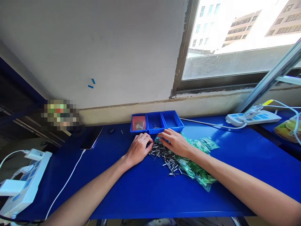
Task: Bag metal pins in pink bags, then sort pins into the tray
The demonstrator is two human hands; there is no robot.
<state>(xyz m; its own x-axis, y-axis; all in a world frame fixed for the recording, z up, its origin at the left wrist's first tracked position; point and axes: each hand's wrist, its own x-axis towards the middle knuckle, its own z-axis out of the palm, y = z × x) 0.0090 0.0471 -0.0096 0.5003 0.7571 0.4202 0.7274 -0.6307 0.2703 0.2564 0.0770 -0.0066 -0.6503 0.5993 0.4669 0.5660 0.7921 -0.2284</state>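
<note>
A heap of small metal pins (164, 157) lies on the blue table (141, 188), beside a pile of small green plastic bags (199, 166). My left hand (139, 147) rests knuckles up at the left edge of the heap, fingers curled; what they hold is hidden. My right hand (175, 142) lies over the heap and the bags, fingers bent down onto the pins. Just beyond both hands stands a row of three blue trays (157, 121): the left one holds a reddish bag (139, 123), the middle one a few pins.
A dark phone (90, 138) with a white cable (68, 180) lies at the left. White power strips sit at the far left (21, 185) and back right (254, 118). A wall and a window rise behind the table.
</note>
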